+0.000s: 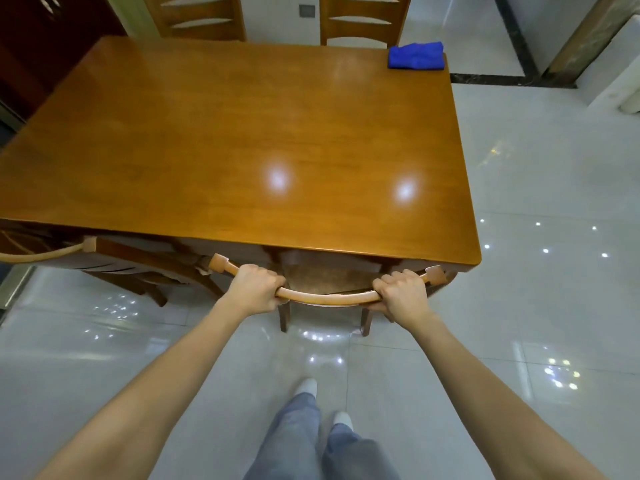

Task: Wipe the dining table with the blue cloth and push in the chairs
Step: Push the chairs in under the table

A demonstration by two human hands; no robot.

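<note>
My left hand [258, 289] and right hand [401, 292] are both clenched round the curved top rail of the chair [329, 300] at the near edge of the dining table [225, 133]; its seat is already partly under the top. The blue cloth [415, 56] lies folded on the table's far right corner, close to the edge, well apart from me. The risk I judge nearest is to my knuckles; they sit just below the table's near edge, and a hard shove could pinch them against it. The floor [519, 306] beside the table looks glossy, so the legs may skid and the chair swing; an uneven push could send it into the neighbouring chair [104, 258] at the table's near left; a knock to the table might jolt the cloth off its corner.
</note>
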